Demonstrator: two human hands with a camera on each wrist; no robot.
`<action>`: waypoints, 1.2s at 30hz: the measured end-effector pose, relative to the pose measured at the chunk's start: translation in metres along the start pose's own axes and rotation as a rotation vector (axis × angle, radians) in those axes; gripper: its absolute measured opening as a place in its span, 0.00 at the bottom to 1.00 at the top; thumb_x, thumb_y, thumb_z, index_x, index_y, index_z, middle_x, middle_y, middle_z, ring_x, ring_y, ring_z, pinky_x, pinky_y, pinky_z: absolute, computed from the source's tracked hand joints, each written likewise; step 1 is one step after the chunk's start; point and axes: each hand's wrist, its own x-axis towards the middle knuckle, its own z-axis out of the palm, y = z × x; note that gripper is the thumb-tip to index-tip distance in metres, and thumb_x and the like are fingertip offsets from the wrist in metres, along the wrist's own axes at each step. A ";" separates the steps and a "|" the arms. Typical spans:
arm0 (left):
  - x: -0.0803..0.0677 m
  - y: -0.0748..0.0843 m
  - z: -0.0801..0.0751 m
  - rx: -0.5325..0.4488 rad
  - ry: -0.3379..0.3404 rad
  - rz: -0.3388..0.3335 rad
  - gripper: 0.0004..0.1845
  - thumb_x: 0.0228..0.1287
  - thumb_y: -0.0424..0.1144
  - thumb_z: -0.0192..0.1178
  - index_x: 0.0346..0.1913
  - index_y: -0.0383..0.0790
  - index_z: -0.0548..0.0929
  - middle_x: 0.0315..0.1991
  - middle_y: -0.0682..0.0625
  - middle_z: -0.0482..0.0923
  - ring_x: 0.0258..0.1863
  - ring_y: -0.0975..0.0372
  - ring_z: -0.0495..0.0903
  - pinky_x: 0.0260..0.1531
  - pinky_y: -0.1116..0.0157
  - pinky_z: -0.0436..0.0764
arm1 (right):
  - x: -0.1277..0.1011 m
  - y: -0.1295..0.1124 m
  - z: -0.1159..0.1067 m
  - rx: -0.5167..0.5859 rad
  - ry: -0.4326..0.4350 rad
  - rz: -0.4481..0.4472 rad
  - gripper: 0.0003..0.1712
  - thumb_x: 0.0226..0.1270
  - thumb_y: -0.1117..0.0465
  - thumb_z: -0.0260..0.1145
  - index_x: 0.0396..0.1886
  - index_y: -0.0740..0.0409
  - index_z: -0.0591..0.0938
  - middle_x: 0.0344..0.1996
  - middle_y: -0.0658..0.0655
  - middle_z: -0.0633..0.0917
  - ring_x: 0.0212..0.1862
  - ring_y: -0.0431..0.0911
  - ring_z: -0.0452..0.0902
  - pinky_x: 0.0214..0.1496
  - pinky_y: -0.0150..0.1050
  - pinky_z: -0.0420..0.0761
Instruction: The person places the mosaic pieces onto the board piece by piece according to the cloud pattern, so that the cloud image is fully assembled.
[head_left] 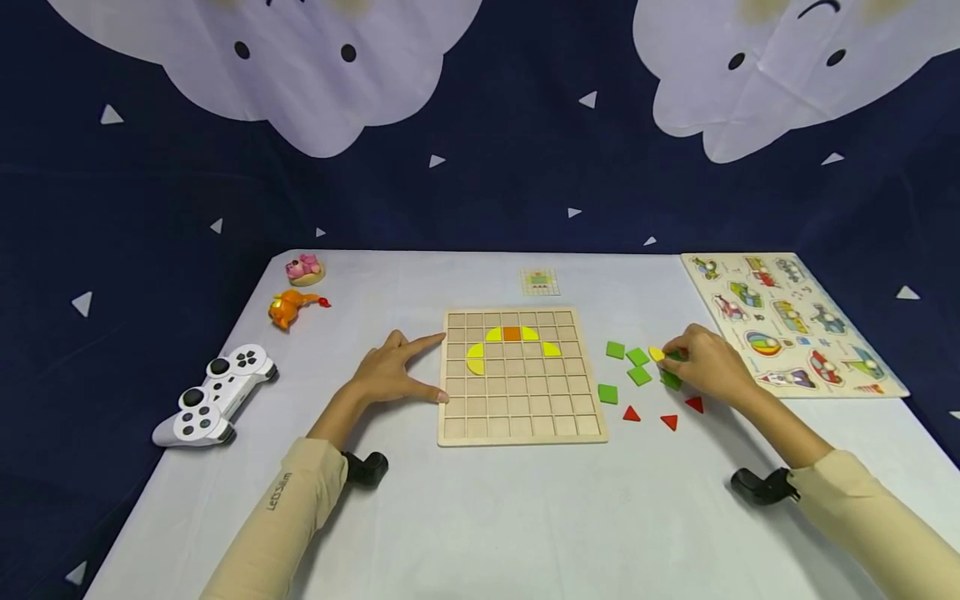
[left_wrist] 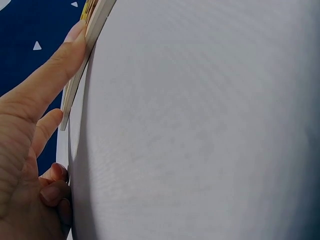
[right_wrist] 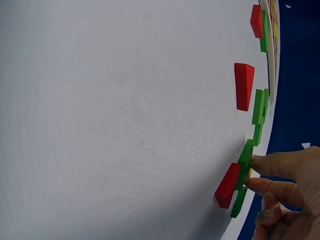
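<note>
A wooden grid board [head_left: 517, 417] lies mid-table with yellow curved pieces [head_left: 476, 358] and an orange square [head_left: 512, 334] in its top rows. My left hand [head_left: 431, 367] rests at the board's left edge, index finger and thumb straight against it; the left wrist view shows that hand [left_wrist: 67, 75] against the board edge [left_wrist: 95, 20]. To the right of the board, my right hand [head_left: 667, 355] pinches a yellow piece [head_left: 656, 354] among green squares [head_left: 638, 375] and red triangles [head_left: 632, 413]. In the right wrist view its fingertips [right_wrist: 256, 160] touch a green square [right_wrist: 245, 157] beside a red triangle [right_wrist: 227, 186].
A white game controller [head_left: 213, 396], an orange toy [head_left: 288, 307] and a pink toy [head_left: 303, 268] sit at the left. A small pattern card [head_left: 540, 282] lies behind the board. A peg puzzle board [head_left: 791, 321] fills the right edge of the white table [head_left: 525, 517].
</note>
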 end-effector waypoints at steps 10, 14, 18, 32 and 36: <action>-0.001 -0.002 0.000 0.005 0.000 0.000 0.56 0.39 0.65 0.77 0.75 0.61 0.64 0.43 0.47 0.64 0.36 0.56 0.65 0.41 0.60 0.62 | -0.001 -0.002 0.001 0.017 -0.005 -0.004 0.15 0.59 0.64 0.71 0.42 0.72 0.86 0.34 0.63 0.79 0.35 0.52 0.72 0.35 0.42 0.70; -0.001 -0.002 0.000 0.011 0.001 0.003 0.56 0.39 0.65 0.76 0.75 0.61 0.64 0.43 0.47 0.64 0.36 0.56 0.65 0.41 0.60 0.63 | 0.000 -0.002 0.002 0.019 -0.009 -0.010 0.15 0.59 0.65 0.70 0.43 0.72 0.86 0.34 0.63 0.79 0.35 0.51 0.72 0.35 0.42 0.70; -0.001 -0.002 0.000 0.013 0.002 0.007 0.56 0.39 0.65 0.76 0.75 0.61 0.64 0.43 0.47 0.64 0.36 0.56 0.65 0.41 0.60 0.63 | 0.000 -0.002 0.003 0.014 -0.005 -0.013 0.15 0.59 0.65 0.70 0.43 0.72 0.86 0.34 0.63 0.79 0.35 0.51 0.72 0.35 0.43 0.70; 0.000 -0.002 0.000 0.013 0.008 0.011 0.56 0.38 0.65 0.76 0.75 0.61 0.64 0.42 0.47 0.64 0.36 0.57 0.65 0.42 0.60 0.63 | -0.002 -0.003 0.002 0.018 -0.004 0.003 0.16 0.60 0.65 0.70 0.44 0.72 0.86 0.32 0.62 0.78 0.34 0.51 0.72 0.33 0.41 0.69; 0.000 -0.002 0.001 0.012 0.004 0.009 0.56 0.38 0.66 0.76 0.75 0.61 0.64 0.43 0.47 0.64 0.37 0.57 0.66 0.42 0.59 0.63 | -0.003 -0.003 0.001 0.023 -0.006 0.018 0.16 0.60 0.64 0.70 0.44 0.72 0.86 0.32 0.62 0.78 0.34 0.51 0.71 0.33 0.40 0.68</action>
